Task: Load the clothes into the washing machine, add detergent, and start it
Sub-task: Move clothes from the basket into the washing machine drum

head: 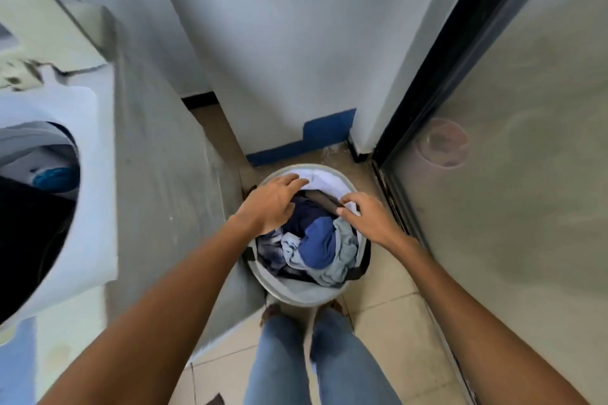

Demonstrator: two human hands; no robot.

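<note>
White and scuffed, the washing machine (pixel 98 148) stands at far left, its tub open and dark with something blue inside. The clothes (pixel 317 240) are well apart from it, heaped in a round basket (pixel 296 293) on the tiled floor (pixel 388 322), between the machine's side and a frosted glass door (pixel 526 174).

The left grip (pixel 271 205) is released, fingers spread flat over the back of the heap and touching white fabric at the far rim. The right grip (pixel 370 219) is curled, thumb and fingers seemingly pinching the edge of a dark garment.

The likely trouble is the tangle. Lifting one piece could drag its neighbours over the rim and onto the floor. A trailing end may also snag on the basket's dark straps. The soft-walled basket looks apt to fold or tip if pulled sideways. On the way to the tub, a loose armful could shed small items in the gap between basket and machine.

From left to right, the heap shows a crumpled blue-and-white piece, navy cloth, a bright blue garment at the centre, and pale grey-blue folds against the right wall. Everything is limp and bunched. Whether the white fabric at the back is a garment or the basket's lining cannot be told.
</note>
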